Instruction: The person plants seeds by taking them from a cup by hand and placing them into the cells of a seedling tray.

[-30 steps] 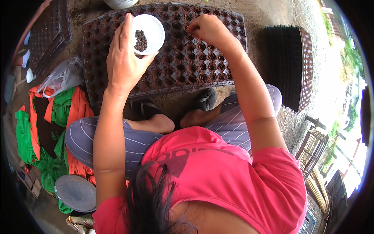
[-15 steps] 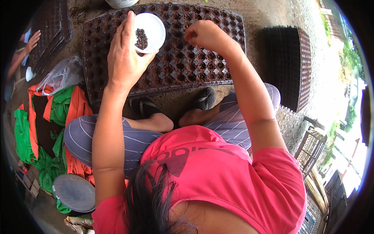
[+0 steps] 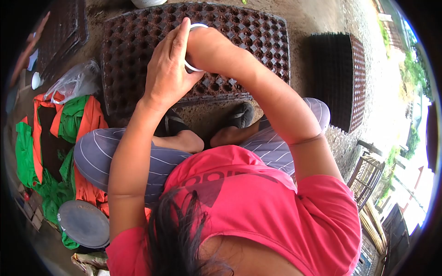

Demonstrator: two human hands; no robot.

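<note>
- The left hand (image 3: 168, 69) grips a small white bowl (image 3: 192, 47), fingers wrapped round its left rim, above the near part of the seedling tray (image 3: 133, 50).
- The right hand (image 3: 207, 46) lies over the bowl, hiding most of it; whether its fingers pinch anything cannot be told.
- The soil-filled tray rests on the ground beyond the person's sandalled feet (image 3: 241, 115).
- A stack of empty trays (image 3: 340, 78) stands at right; green and orange cloth (image 3: 69, 124) lies left.
</note>
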